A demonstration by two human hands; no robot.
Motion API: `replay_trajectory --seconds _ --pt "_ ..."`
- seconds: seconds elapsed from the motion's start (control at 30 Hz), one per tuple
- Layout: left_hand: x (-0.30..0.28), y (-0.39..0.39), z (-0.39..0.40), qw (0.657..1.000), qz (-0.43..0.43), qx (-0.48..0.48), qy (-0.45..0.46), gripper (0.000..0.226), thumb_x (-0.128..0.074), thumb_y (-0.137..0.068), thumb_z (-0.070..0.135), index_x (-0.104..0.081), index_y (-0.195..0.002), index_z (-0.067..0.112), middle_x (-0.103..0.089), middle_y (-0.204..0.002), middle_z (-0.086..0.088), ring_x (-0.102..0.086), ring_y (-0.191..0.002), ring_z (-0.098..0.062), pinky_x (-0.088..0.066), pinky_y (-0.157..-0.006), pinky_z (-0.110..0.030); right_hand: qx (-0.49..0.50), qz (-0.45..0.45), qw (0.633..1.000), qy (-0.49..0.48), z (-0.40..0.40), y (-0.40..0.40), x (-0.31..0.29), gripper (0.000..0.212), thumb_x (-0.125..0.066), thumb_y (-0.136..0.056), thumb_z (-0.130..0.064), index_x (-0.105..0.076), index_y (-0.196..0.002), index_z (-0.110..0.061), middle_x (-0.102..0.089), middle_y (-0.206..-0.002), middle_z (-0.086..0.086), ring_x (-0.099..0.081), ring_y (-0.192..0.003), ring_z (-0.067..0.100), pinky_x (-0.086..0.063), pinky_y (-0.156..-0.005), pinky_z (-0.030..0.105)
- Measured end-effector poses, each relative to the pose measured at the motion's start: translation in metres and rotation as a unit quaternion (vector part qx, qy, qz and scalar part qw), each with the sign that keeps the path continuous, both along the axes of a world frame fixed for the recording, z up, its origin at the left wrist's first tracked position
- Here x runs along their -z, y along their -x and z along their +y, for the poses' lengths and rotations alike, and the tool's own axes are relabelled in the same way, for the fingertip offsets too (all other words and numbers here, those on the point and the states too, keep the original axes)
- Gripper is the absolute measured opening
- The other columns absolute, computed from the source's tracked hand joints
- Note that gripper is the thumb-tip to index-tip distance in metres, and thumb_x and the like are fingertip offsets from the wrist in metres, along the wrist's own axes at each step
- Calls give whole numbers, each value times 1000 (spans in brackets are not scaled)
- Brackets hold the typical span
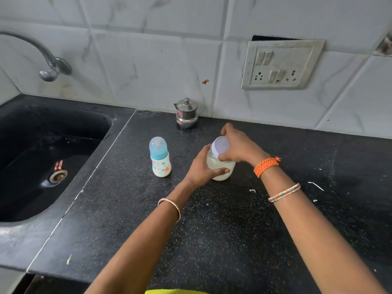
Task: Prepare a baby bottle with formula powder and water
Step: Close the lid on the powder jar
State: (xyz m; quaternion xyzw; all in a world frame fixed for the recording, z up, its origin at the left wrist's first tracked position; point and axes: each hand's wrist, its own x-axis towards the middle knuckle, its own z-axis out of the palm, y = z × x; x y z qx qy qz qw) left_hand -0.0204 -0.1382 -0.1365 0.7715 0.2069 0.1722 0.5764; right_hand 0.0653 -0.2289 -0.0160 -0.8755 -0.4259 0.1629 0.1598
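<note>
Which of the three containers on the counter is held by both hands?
The clear jar with the white lid: left hand grips its body, right hand its lid. Baby bottle and steel pot stand untouched.

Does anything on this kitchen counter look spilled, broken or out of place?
A few white scraps or flecks lie on the black counter to the right of the jar; what they are cannot be told. The switch plate on the wall sits askew, with a dark gap above it. The baby bottle stands upright and capped.
</note>
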Motion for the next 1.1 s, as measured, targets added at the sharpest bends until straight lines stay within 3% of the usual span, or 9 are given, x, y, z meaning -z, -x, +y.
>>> replay_trajectory --seconds 0.1,0.33,0.5,0.67,0.77,0.87,0.93,1.0,1.1 --pt "2 1 2 999 -1 0 35 81 -87 -62 26 -42 -129 29 -60 -120 8 -59 -108 -8 -49 -90 -26 -43 -3 998 49 7 -5 -3 51 -76 -69 -11 -51 -113 -16 -50 -124 5 -44 -96 18 -37 -72 29" --pt "10 0 1 999 -14 -26 45 85 -88 -55 33 -45 -128 28 -62 -120 7 -60 -108 -10 -51 -95 -36 -73 -58 991 96 22 -5 -7 58 -81 -67 -18 -55 -119 -16 -53 -122 8 -52 -103 23 -39 -71 30" --pt "11 0 -1 998 -22 -26 50 82 -87 -55 32 -46 -127 28 -64 -118 6 -61 -108 -10 -51 -95 -37 -12 -180 978 106 27 5 -2 54 -65 -82 -52 -60 -107 -4 -61 -109 16 -61 -98 32 -41 -67 32" --pt "11 0 0 999 -15 -21 46 84 -87 -60 28 -41 -130 28 -57 -124 7 -55 -113 -10 -46 -97 -27 21 -133 984 120 13 -4 -18 70 -38 -85 -72 -57 -54 -12 -57 -54 0 -56 -59 19 -41 -61 29" --pt "12 0 0 998 -19 -22 52 86 -88 -59 27 -41 -131 28 -58 -123 8 -56 -112 -9 -47 -94 -25 -61 -110 985 122 11 -13 -22 33 -64 -82 -49 -67 -96 -20 -63 -100 4 -56 -93 23 -45 -73 33" --pt "11 0 -1 998 -19 -26 52 86 -88 -59 27 -41 -131 28 -57 -121 10 -55 -111 -7 -45 -91 -20 -81 23 980 179 9 -14 -12 66 -73 -79 -21 -44 -136 -39 -40 -139 5 -52 -111 29 -56 -79 40" --pt "11 0 -1 998 -19 -24 46 86 -87 -59 29 -41 -131 28 -57 -122 9 -55 -111 -7 -47 -93 -24 -44 65 989 126 6 -13 -6 63 -73 -81 -23 -46 -136 -35 -44 -137 4 -61 -88 23 -60 -61 33" --pt "11 1 0 999 -20 -22 43 86 -87 -59 29 -41 -131 28 -58 -122 8 -56 -111 -8 -47 -93 -25 -5 -24 996 86 6 -13 0 53 -67 -81 -48 -57 -124 -19 -60 -117 8 -65 -74 23 -56 -56 33" --pt "9 1 0 999 -10 -20 41 84 -87 -61 26 -40 -131 27 -56 -122 9 -55 -110 -6 -44 -91 -21 27 -112 992 40 5 -16 2 72 -56 -78 -68 -52 -119 -9 -62 -105 12 -62 -96 30 -47 -71 36"
